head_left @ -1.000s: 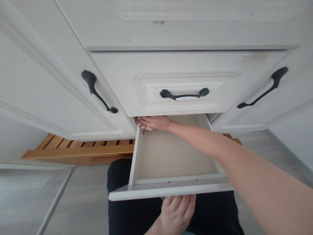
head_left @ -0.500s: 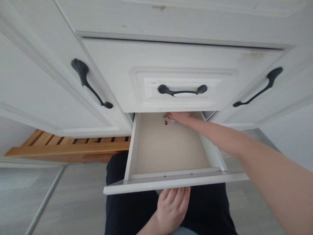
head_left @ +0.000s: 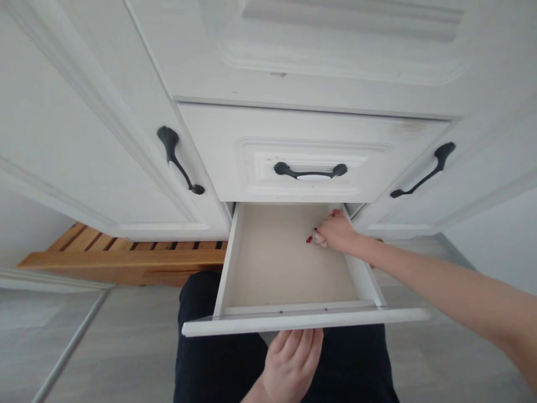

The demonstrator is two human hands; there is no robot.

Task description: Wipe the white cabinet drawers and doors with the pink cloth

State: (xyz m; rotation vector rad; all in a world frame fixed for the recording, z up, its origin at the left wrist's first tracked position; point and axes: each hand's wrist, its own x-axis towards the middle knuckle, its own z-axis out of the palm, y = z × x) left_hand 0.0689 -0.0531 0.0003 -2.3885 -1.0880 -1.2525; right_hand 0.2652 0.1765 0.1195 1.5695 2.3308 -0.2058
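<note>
nearest, one left hand (head_left: pixel 292 364) is set against the outer front of one open drawer (head_left: pixel 277 263), presumably to steady it; its fingertips are hidden, so whether they grip anything cannot be told. farther in, one right hand (head_left: pixel 339 232) has its fingers bunched around one crumpled cloth (head_left: pixel 319 238), inside the drawer near its right wall, likely gathered small for firm hold. beyond: one closed drawer (head_left: pixel 312 156); three dark handles (head_left: pixel 284 168) counted.

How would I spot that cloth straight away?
Find the open drawer in the white cabinet. Inside, near its right wall, the right hand holds the crumpled cloth. Red patches set it apart from the plain drawer bottom.
</note>
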